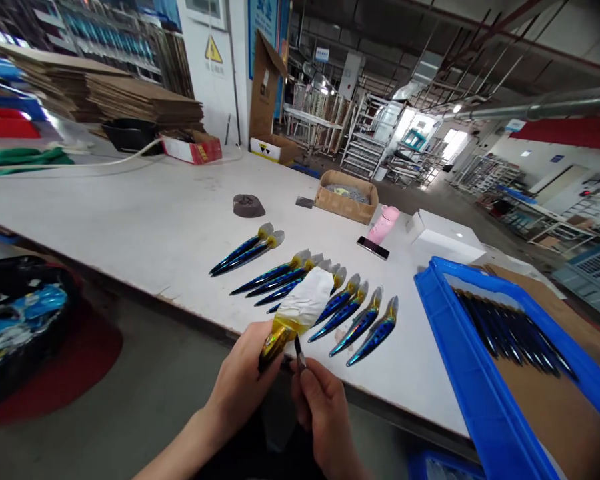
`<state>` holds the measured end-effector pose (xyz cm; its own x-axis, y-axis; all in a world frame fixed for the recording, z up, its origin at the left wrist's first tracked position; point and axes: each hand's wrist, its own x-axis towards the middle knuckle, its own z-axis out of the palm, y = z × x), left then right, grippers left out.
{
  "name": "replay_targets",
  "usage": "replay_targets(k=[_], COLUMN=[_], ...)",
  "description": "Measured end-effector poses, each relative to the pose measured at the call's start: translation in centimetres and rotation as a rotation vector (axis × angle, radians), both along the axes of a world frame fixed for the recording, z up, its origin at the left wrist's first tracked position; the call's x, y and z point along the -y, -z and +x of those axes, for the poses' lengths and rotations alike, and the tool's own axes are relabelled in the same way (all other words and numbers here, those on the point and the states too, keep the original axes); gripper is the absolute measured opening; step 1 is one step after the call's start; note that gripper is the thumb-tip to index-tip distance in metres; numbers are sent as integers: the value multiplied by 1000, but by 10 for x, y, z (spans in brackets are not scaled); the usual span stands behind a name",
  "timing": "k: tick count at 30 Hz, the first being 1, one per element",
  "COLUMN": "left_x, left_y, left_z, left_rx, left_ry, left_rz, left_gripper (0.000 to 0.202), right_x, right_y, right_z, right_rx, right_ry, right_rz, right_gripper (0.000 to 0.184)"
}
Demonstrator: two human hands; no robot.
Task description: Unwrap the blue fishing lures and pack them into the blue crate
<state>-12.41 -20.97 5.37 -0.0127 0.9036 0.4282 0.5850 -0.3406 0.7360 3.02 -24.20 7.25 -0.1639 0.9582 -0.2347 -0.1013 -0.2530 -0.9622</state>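
While the left hand point(243, 380) grips a lure point(295, 317), its long axis slanting away rightward, the right hand point(325, 407) pinches a thin tool point(299, 352) upright beside it.

I stand at a long white worktable point(130, 213) whose top runs away to my left towards a white wall pillar point(200, 93) bearing a yellow triangular warning sign point(213, 50). Left of the pillar, a stack of flattened brown cardboard sheets point(130, 97) lies at the table's far edge. Below me the smooth grey concrete floor point(145, 400) carries a round red mat point(80, 360). Ahead, white metal racks point(365, 140) stand in the hall, and daylight pours from bright windows point(453, 143) beyond them. A grey metal pipe point(545, 105) crosses overhead on my right under a dark beamed ceiling point(430, 33).
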Motion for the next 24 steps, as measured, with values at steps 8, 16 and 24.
replay_targets(k=[8,16,24], left_x=[29,-106,-248], left_y=[44,36,47], left_z=[-1,-68,-44], left_rx=[-170,-420,-656], left_ry=[121,-134,-144], left_rz=[5,-255,-500], left_gripper=[41,57,52], right_x=[-38,-55,-32], right_y=[-36,-29,41], right_z=[51,105,117], right_rx=[-241,-269,-235], right_ry=[428,606,634], right_rz=[176,116,-196], right_gripper=[33,42,55])
